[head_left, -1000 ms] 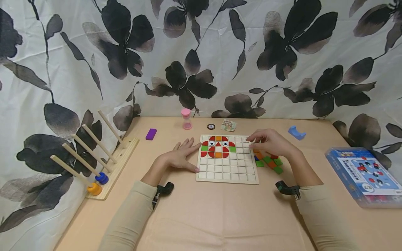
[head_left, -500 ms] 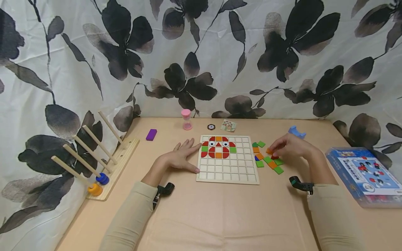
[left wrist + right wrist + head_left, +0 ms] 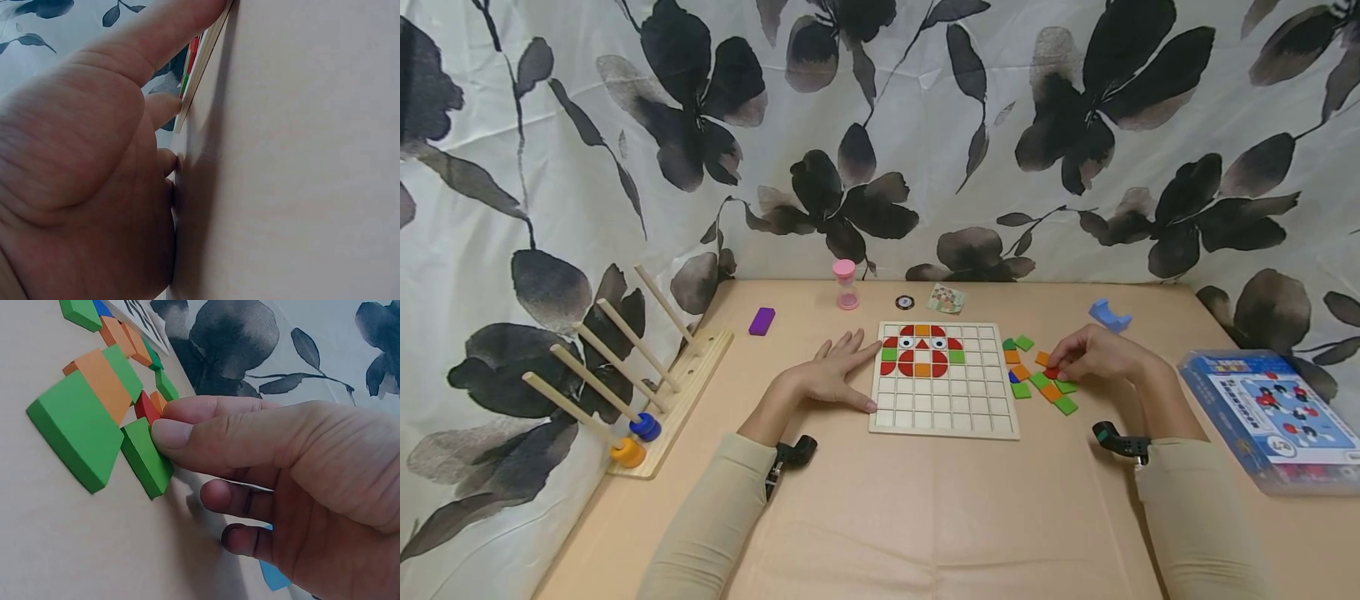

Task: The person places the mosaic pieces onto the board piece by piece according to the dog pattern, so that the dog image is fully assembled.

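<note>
My left hand [image 3: 827,377] rests with spread fingers at the left edge of the white gridded board [image 3: 943,410]; its thumb and index finger touch the rim. In the left wrist view the board [image 3: 203,69] shows edge-on beside the fingers. Red, orange and green tiles with two eye tiles form a face pattern in the board's upper left. Over the loose tiles to the right, my right hand [image 3: 1097,357] pinches a red tile [image 3: 148,407] between thumb and index finger. Green tiles [image 3: 81,434] and orange tiles [image 3: 103,384] lie around it.
At left stands a wooden peg rack [image 3: 679,404] with blue and orange rings. A purple block [image 3: 762,321], pink sand timer [image 3: 846,287], round black piece [image 3: 904,302] and picture card [image 3: 946,298] line the back. A blue piece [image 3: 1108,317] and boxed set [image 3: 1273,417] are at right.
My right hand has moved from the board's right edge to the loose tiles, then shifted from an orange tile to a red one. The left hand stays put.
</note>
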{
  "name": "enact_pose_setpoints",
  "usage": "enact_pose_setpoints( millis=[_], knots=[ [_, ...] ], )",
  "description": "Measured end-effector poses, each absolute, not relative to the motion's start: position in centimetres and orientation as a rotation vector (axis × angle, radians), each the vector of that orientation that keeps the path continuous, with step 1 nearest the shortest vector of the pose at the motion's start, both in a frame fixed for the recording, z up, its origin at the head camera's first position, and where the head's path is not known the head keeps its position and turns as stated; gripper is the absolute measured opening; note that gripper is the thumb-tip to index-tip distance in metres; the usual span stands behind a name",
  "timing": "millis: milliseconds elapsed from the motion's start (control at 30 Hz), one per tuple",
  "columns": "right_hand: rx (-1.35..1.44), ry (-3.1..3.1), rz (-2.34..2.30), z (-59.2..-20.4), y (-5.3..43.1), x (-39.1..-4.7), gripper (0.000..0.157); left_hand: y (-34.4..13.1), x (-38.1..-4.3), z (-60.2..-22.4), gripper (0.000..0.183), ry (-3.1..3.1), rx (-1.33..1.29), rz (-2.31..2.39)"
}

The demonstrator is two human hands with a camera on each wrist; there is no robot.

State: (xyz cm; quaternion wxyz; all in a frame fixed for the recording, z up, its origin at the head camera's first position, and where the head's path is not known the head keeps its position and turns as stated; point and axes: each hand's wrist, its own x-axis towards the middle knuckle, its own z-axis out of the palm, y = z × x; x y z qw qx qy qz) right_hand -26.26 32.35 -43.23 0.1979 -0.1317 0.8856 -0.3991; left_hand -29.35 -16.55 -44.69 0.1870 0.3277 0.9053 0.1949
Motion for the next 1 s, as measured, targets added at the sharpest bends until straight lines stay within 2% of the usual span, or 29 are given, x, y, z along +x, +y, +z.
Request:
enact_pose_setpoints(
  millis=[300, 533, 733, 1000],
  knots=[
    [-0.365, 2.497, -1.037, -42.7, 31.8, -26.1, 0.025, -16.5, -29.4, -44.8, 0.111, 2.557, 0.921, 0.544],
    [-0.393, 2.467, -1.074, -42.6, 31.7, -26.2, 0.019, -16.6, -29.3, -44.7, 0.112, 2.552, 0.928, 0.544],
    [-0.389, 2.494, -1.088, -42.7, 31.8, -26.3, 0.023, -16.6, -29.3, -44.8, 0.112, 2.547, 0.931, 0.550],
    [-0.368, 2.640, -1.115, -41.3, 29.2, -25.9, 0.011, -16.6, -29.4, -44.9, 0.113, 2.555, 0.926, 0.530]
  ],
)
